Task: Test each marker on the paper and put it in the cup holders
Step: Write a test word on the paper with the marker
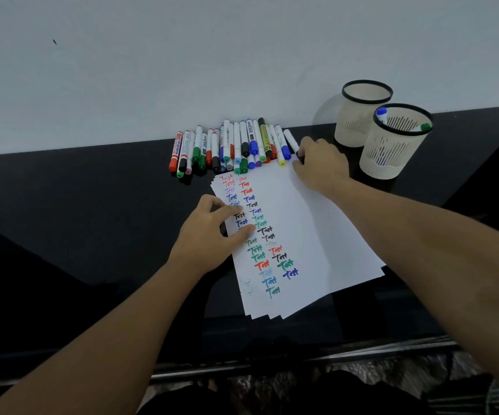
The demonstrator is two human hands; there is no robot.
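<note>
A stack of white paper (308,223) lies on the black table, its left side covered with coloured "Test" marks. My left hand (209,235) rests flat on the paper's left edge, fingers spread over the writing. My right hand (320,166) is at the paper's top right corner, fingers pinching the dark cap end of a white marker (290,139). Several markers (227,148) lie in a row along the wall behind the paper. Two cream mesh cup holders stand at the right: the near one (392,157) holds a blue-capped and a green-capped marker, the far one (359,115) shows nothing inside.
The black glossy table (77,211) runs along a white wall. Its front edge lies below the paper, with a patterned floor beneath. Both cup holders stand close to my right hand, at the table's back right.
</note>
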